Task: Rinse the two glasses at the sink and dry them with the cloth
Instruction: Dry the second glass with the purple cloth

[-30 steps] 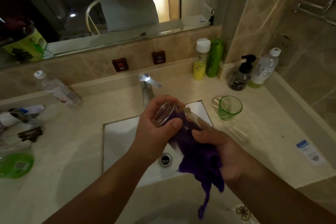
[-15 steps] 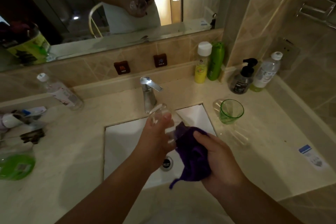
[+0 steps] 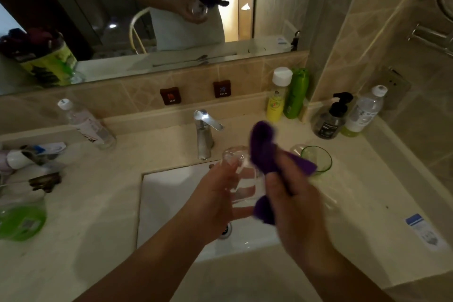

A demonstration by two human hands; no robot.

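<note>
My left hand (image 3: 215, 201) grips a clear glass (image 3: 239, 174) over the white sink basin (image 3: 171, 193), its base tipped away from me. Just right of the glass, my right hand (image 3: 294, 203) clutches a purple cloth (image 3: 264, 152), which sticks up above the fingers and shows again below the thumb. The cloth is outside the glass, close beside it. A green glass (image 3: 317, 160) stands upright on the counter behind my right hand, partly hidden by the cloth.
A chrome tap (image 3: 203, 135) rises behind the basin. Bottles (image 3: 279, 95) and a pump dispenser (image 3: 331, 117) line the back right corner. A water bottle (image 3: 85, 125) and toiletries (image 3: 22, 223) crowd the left counter. A sachet (image 3: 424, 230) lies at right.
My right hand pulled the purple cloth out of the clear glass and lifted it up to the right. The glass turned more upright in my left hand.
</note>
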